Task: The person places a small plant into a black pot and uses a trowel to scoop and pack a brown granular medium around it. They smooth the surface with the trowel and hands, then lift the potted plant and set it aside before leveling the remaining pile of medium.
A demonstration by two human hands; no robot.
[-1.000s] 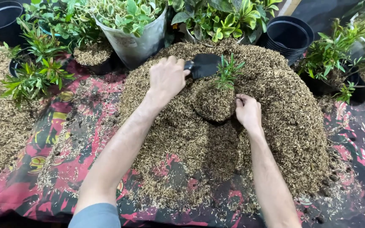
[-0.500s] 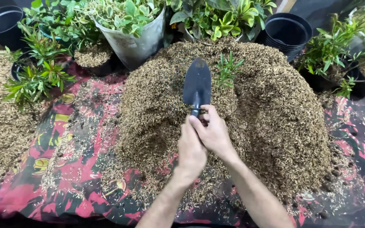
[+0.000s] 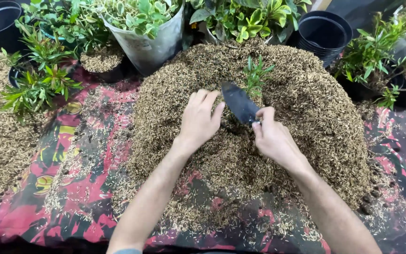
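A patterned red and black sheet (image 3: 71,197) is spread nearest, thinly strewn with husk. On it a broad mound of brown husk (image 3: 316,141) is heaped. The left hand (image 3: 199,120) is laid flat on the mound, fingers together and extended; the right hand (image 3: 272,137) is closed around the handle of a black trowel (image 3: 239,102) — blade angled up-left, just beside a small green seedling (image 3: 255,75). Beyond, a grey planting bag (image 3: 149,44) and stacked black pots (image 3: 325,35) line the far edge.
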